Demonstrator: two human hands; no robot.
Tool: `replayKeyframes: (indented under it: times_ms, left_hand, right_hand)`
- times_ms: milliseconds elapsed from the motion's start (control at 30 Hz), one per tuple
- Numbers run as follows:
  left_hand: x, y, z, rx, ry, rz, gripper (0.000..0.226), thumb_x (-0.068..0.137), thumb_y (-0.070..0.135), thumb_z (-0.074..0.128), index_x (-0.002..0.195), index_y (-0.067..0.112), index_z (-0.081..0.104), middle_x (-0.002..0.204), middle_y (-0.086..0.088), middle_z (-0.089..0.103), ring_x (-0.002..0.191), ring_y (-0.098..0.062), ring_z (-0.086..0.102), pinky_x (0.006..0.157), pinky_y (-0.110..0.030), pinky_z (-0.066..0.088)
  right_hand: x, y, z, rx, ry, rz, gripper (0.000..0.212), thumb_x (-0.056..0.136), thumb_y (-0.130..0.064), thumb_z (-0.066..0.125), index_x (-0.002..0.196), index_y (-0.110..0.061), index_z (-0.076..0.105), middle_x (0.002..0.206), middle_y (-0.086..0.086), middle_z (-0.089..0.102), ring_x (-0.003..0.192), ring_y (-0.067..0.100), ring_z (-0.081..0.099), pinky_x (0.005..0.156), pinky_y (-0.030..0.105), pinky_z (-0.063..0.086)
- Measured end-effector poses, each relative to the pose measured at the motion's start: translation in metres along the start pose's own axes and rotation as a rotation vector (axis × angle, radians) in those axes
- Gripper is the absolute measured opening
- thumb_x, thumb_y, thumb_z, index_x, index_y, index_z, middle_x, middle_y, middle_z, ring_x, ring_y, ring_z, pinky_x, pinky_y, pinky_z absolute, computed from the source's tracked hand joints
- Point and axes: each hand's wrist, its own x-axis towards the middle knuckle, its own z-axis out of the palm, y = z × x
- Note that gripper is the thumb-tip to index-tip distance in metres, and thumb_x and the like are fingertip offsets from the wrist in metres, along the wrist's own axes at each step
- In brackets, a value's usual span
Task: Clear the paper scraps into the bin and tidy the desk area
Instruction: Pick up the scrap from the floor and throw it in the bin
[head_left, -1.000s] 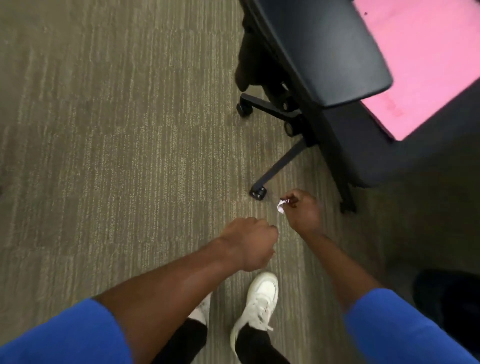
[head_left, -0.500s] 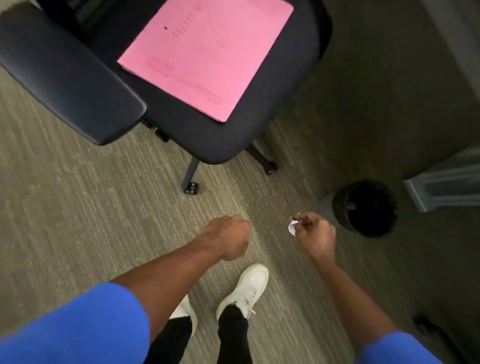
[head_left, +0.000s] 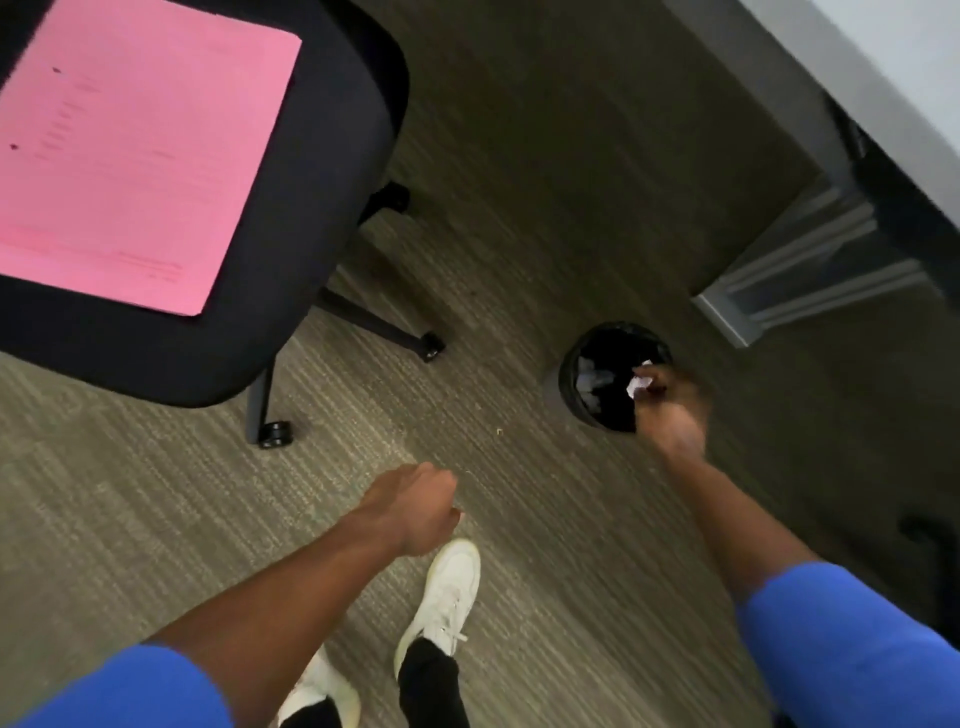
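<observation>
A small round black bin (head_left: 587, 400) stands on the carpet at the right, with white paper scraps (head_left: 591, 378) lying inside it. My right hand (head_left: 672, 410) reaches over the bin's near right rim and pinches a small white paper scrap (head_left: 640, 384) above the opening. My left hand (head_left: 415, 506) hangs in a loose fist over the carpet at centre, and I cannot see anything in it.
A black office chair (head_left: 332, 171) with a pink paper sheet (head_left: 130, 150) on its seat fills the upper left; its wheeled legs (head_left: 274, 434) spread toward the bin. A grey desk leg (head_left: 800, 275) and desk edge stand at the upper right. My white shoes (head_left: 447, 592) are below.
The view swung right, bringing the bin and desk leg closer. My right hand moved with the scrap from open carpet to over the bin. The left fist stayed closed.
</observation>
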Motion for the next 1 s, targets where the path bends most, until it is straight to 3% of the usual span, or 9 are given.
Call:
replayKeyframes:
  times_ms: [133,300,433,567,800,1000]
  left_hand:
    - [0.018,0.020,-0.008,0.037,-0.011,-0.004,0.035,0.101,0.045,0.057,0.120,0.016,0.063,0.128,-0.011,0.067,0.117,-0.034,0.065,0.093,-0.043,0.052]
    - [0.034,0.035,-0.021,0.030,-0.009,-0.017,0.037,0.100,0.048,0.056,0.122,0.019,0.064,0.128,-0.008,0.066,0.116,-0.032,0.065,0.094,-0.046,0.054]
    - [0.039,0.047,-0.035,0.005,0.023,0.022,0.029,0.100,0.048,0.058,0.108,0.020,0.061,0.115,-0.006,0.069,0.104,-0.029,0.068,0.087,-0.043,0.056]
    - [0.040,0.047,-0.057,-0.059,0.054,0.032,0.027,0.099,0.049,0.059,0.089,0.026,0.050,0.105,-0.005,0.069,0.100,-0.030,0.068,0.086,-0.044,0.057]
    - [0.032,0.004,-0.123,-0.099,0.221,-0.019,0.024,0.100,0.046,0.058,0.101,0.022,0.062,0.107,-0.006,0.072,0.106,-0.030,0.069,0.094,-0.045,0.056]
    - [0.009,-0.064,-0.201,-0.022,0.323,-0.089,0.025,0.097,0.046,0.058,0.109,0.026,0.065,0.112,-0.006,0.074,0.107,-0.036,0.070,0.087,-0.046,0.057]
  right_hand:
    - [0.067,0.082,0.028,0.044,0.021,-0.061,0.045,0.081,-0.019,0.053,0.078,-0.061,0.070,0.081,-0.002,0.070,0.084,0.041,0.074,0.078,0.052,0.059]
    - [0.040,0.043,0.006,-0.014,-0.003,-0.012,0.018,0.086,-0.002,0.069,0.088,-0.017,0.079,0.088,0.014,0.077,0.083,0.035,0.073,0.080,0.048,0.061]
    - [0.023,0.022,0.000,-0.018,-0.118,0.019,0.019,0.089,-0.007,0.071,0.098,-0.022,0.079,0.100,0.005,0.080,0.097,0.026,0.074,0.093,0.040,0.059]
    - [0.003,-0.010,0.001,0.054,-0.168,-0.007,0.021,0.090,-0.008,0.072,0.106,-0.020,0.079,0.106,0.000,0.080,0.101,0.019,0.073,0.098,0.040,0.059]
    - [-0.021,-0.105,0.027,0.048,-0.216,-0.153,0.017,0.093,-0.015,0.075,0.105,-0.026,0.080,0.099,-0.003,0.080,0.089,0.016,0.074,0.081,0.035,0.062]
    - [-0.035,-0.208,0.053,0.126,-0.267,-0.251,0.018,0.092,-0.015,0.074,0.104,-0.028,0.079,0.102,-0.005,0.078,0.089,0.015,0.071,0.083,0.034,0.059]
